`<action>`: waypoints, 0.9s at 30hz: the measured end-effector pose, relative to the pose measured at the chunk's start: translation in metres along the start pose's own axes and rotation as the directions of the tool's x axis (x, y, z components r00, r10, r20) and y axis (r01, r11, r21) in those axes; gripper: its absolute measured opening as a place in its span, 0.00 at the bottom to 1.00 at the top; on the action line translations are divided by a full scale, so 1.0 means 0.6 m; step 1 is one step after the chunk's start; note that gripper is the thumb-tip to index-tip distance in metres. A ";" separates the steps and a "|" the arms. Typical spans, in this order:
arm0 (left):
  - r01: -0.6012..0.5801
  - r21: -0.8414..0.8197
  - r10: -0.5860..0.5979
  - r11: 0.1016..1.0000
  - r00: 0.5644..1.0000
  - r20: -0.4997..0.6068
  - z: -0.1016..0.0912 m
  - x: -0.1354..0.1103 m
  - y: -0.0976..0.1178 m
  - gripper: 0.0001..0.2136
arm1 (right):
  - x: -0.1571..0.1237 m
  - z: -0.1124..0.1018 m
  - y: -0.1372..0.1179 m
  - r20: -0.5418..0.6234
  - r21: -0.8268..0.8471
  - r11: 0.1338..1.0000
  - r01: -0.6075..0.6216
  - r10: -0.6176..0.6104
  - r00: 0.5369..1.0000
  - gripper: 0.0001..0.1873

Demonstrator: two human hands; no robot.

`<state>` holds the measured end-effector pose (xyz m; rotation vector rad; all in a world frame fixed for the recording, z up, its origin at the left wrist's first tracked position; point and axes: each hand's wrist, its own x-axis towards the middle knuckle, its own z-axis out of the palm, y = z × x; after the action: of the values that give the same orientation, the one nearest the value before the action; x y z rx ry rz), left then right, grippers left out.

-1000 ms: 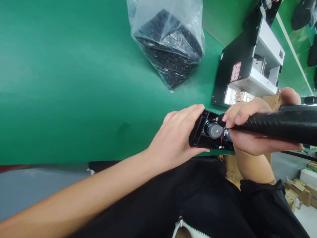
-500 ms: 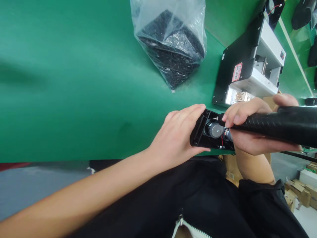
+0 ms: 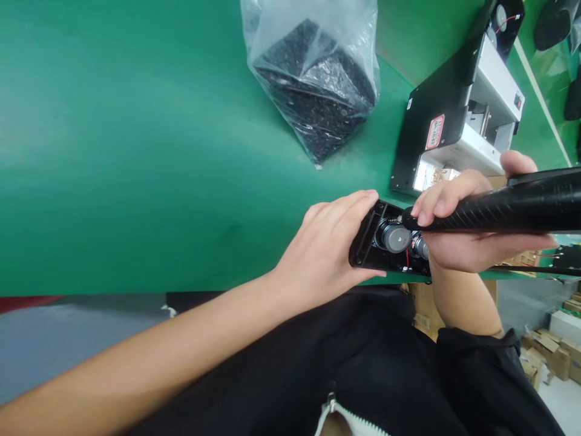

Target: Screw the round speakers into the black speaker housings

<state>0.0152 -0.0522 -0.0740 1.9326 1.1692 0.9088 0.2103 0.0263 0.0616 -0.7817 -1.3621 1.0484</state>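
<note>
My left hand (image 3: 329,245) grips the left end of a black speaker housing (image 3: 367,242), thumb on the near side and fingers over the far edge. Inside the housing sit two round silver speaker drivers; the nearer-left driver (image 3: 396,238) shows fully, and a thin red wire runs beside it. My right hand (image 3: 472,224) is closed around a black electric screwdriver (image 3: 512,203), held nearly level. Its spring-sleeved tip points left, over the upper edge of the housing just above the driver. The housing's right end is hidden behind my right hand.
A clear plastic bag (image 3: 313,91) of dark contents lies on the green table (image 3: 136,151). At the right stands a black and silver machine (image 3: 454,115) with a red-bordered label. Another speaker part (image 3: 506,24) lies behind it. Cardboard boxes (image 3: 551,354) are on the floor.
The rear of the screwdriver has risen in the view with my right hand, and its tip has shifted slightly. My left hand and the housing have hardly moved.
</note>
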 end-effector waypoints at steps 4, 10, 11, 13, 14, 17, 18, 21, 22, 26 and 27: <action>-0.047 -0.010 0.046 0.999 0.998 -0.035 0.000 0.001 -0.003 0.59 | -0.009 0.009 0.001 -0.049 -0.005 0.997 0.082 -0.082 0.995 0.30; -0.054 -0.040 0.052 0.998 0.998 -0.040 0.000 0.004 -0.004 0.60 | -0.019 0.009 0.021 -0.006 -0.080 0.973 0.217 -0.218 0.976 0.30; -0.041 -0.042 0.040 0.998 0.999 -0.031 0.001 0.004 -0.003 0.61 | -0.020 0.008 0.022 -0.004 -0.104 0.962 0.253 -0.255 0.967 0.30; -0.030 -0.048 0.029 0.998 0.999 -0.035 0.002 0.005 -0.003 0.63 | -0.021 0.006 0.020 0.016 -0.133 0.943 0.304 -0.304 0.952 0.31; -0.031 -0.053 0.029 0.998 0.999 -0.046 0.003 0.005 -0.002 0.64 | -0.021 0.005 0.017 0.035 -0.136 0.940 0.312 -0.311 0.950 0.32; -0.041 -0.064 0.037 0.997 0.997 -0.071 0.005 0.007 -0.002 0.64 | -0.017 0.006 0.002 0.057 -0.122 0.962 0.246 -0.241 0.969 0.33; -0.041 -0.063 0.037 0.997 0.997 -0.068 0.005 0.007 -0.002 0.63 | -0.015 0.007 -0.002 0.053 -0.117 0.970 0.215 -0.210 0.976 0.32; -0.034 -0.057 0.031 0.998 0.998 -0.054 0.006 0.009 -0.001 0.64 | -0.011 0.014 -0.005 0.006 -0.084 0.985 0.149 -0.149 0.989 0.32; -0.027 -0.057 0.024 0.998 0.999 -0.049 0.006 0.009 -0.001 0.64 | -0.010 0.016 -0.003 -0.014 -0.067 0.987 0.149 -0.150 0.989 0.32; -0.012 -0.064 0.009 0.998 0.999 -0.036 0.005 0.009 -0.003 0.64 | -0.009 0.013 0.018 -0.004 -0.071 0.985 0.155 -0.156 0.988 0.34; -0.016 -0.069 0.013 0.997 0.999 -0.040 0.005 0.008 -0.003 0.64 | -0.009 0.011 0.024 0.021 -0.095 0.982 0.161 -0.159 0.987 0.34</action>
<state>0.0187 -0.0475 -0.0762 1.8780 1.1326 0.9863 0.2025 0.0257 0.0467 -0.7234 -1.4707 0.8687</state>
